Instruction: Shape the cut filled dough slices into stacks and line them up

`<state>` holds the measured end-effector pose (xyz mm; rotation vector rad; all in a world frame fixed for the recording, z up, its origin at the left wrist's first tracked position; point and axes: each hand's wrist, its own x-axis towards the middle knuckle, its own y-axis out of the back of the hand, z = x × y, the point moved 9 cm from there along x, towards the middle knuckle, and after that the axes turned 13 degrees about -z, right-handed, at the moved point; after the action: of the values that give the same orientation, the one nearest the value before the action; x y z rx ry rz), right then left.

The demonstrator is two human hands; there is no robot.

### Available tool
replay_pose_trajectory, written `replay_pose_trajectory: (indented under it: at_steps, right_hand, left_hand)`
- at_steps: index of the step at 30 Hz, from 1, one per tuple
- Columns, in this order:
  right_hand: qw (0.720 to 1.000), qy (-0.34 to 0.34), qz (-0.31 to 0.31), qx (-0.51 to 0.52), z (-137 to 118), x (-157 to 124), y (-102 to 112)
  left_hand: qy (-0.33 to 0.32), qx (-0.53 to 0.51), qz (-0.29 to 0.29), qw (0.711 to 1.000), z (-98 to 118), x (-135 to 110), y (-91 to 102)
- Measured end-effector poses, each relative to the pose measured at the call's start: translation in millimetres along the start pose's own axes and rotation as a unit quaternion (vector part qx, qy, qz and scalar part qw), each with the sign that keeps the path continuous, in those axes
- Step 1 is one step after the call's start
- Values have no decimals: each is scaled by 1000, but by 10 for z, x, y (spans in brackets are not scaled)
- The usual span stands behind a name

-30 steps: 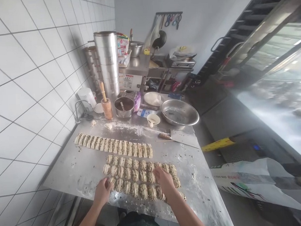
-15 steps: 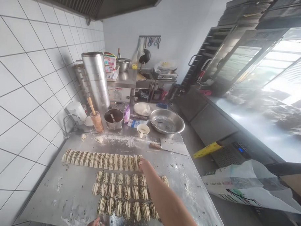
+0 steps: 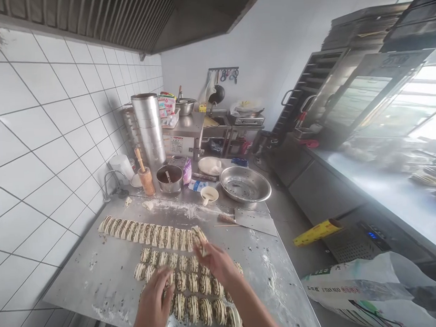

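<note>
A long row of sliced dough pieces (image 3: 145, 233), with dark filling between pale layers, lies across the steel table (image 3: 82, 278). At its right end my right hand (image 3: 216, 259) pinches one dough piece (image 3: 198, 235), tilted up from the row. My left hand (image 3: 156, 289) is over the left part of the nearer rows of shaped dough pieces (image 3: 206, 311). Its fingers are curved with the thumb apart, and nothing shows in them. Both hands and forearms hide some of the shaped pieces.
Behind the row lie a wide scraper blade (image 3: 256, 222) with a brown handle and scraps of dough (image 3: 148, 205). Farther back stand a large steel basin (image 3: 245, 184), a small bowl (image 3: 209, 195), a pot (image 3: 169, 178) and a wooden roller (image 3: 146, 180). A tiled wall borders the left.
My right hand has lifted the end dough piece slightly from the row. My left hand has come up from the table's front edge over the nearer rows. The camera view has tilted upward.
</note>
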<state>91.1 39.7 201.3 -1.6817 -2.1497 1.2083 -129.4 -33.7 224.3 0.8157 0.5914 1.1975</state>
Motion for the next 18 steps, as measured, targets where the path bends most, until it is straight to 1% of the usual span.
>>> replay_pose_trajectory:
  at_steps: [1,2,4,5,7,9,11,13,15,18]
  right_hand:
    - [997,9,-72,1,15,-203,-209]
    - [992,8,-123,12,53,-414,-374]
    - [982,-6,-187,27,153,-805,-611]
    - [977,-17,-211,30,215,-974,-695]
    - [965,-44,-258,24,353,-1254,-822]
    - [954,-70,-291,7,499,-1445,-877]
    - [950,-78,-300,-35,607,-1539,-862]
    - [948,-54,-294,-112,643,-1560,-817]
    - [944,-1,-272,-189,610,-1546,-774]
    - [934,94,-216,-268,523,-1531,-720]
  left_hand:
    - [-32,19,-1,999,175,111,105]
    - [-62,36,-14,997,344,201,185]
    - [-113,55,-59,990,631,292,275]
    - [-138,58,-87,985,752,286,288]
    - [-185,55,-131,972,940,186,294]
    - [-226,54,-152,961,1066,28,297]
    - [-252,49,-159,953,1145,-112,300]
    - [-251,27,-171,952,1190,-189,285]
    - [-220,-10,-184,958,1220,-203,264]
    - [-133,-109,-189,967,1268,-195,233]
